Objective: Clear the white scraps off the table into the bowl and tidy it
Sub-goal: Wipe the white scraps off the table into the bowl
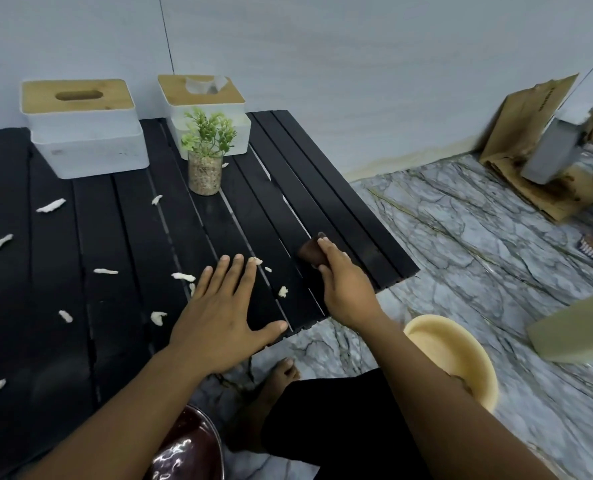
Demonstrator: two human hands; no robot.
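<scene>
Left hand (219, 317) is flat on the black slatted table (97, 341), palm down near the front edge, fingers straight and slightly spread, thumb stuck out to the right along the edge. Its fingertips point away toward the far right corner, and one fingertip is right at a small scrap (255, 260). The forearm comes in low from the bottom left.

Right hand (345, 289) sits by the table's right edge, wrist bent, fingers curled down and pinching a small dark brown block (311, 252) against the slats; index finger laid over its top. That arm reaches in from the bottom right, passing over the cream bowl (461, 358), which stands on the marble floor (478, 244) just off the front right corner.

White scraps (50, 206) are strewn across the left and middle of the table, with a few more between the two hands (283, 291). Along the back edge: two white tissue boxes (87, 133) with wooden lids, and a little green plant (205, 157) in a glass jar in front of the right-hand one. A shiny dark bowl (187, 448) peeks out below the front edge, next to a bare foot (274, 379).
</scene>
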